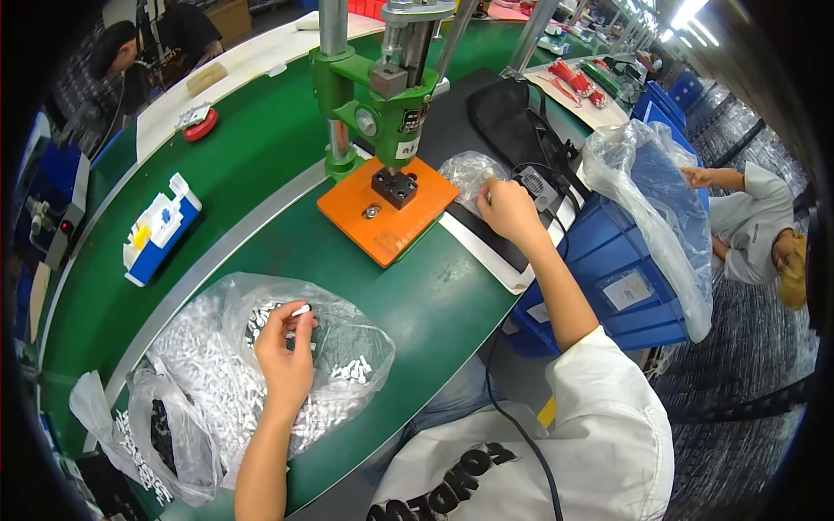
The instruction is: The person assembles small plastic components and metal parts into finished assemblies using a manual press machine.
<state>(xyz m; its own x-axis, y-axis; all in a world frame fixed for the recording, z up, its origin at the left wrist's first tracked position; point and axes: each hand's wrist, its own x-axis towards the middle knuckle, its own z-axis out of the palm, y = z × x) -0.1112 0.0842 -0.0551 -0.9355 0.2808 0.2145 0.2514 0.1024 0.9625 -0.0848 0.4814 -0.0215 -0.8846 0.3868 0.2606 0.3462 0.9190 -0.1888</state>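
Note:
My left hand (287,352) is closed in a pinch on a small white-and-black plastic part (301,310), above an open clear plastic bag (375,330) of small parts. Many white parts (208,347) fill the bag's left side, and a few lie apart at its right. My right hand (511,210) has its fingers drawn together beside a small crumpled clear bag (469,172); whatever they hold is hidden. Between and beyond my hands stands a green bench press (382,113). Under its ram, a black metal block (394,187) sits on an orange base plate (347,217).
At right stands a blue bin (608,260) lined with clear plastic. A second bag (174,434) of parts lies near left. A green conveyor belt (234,208) carries a blue-and-white tray (161,230). A black bag (512,122) lies behind the press. Another person (756,217) is at right.

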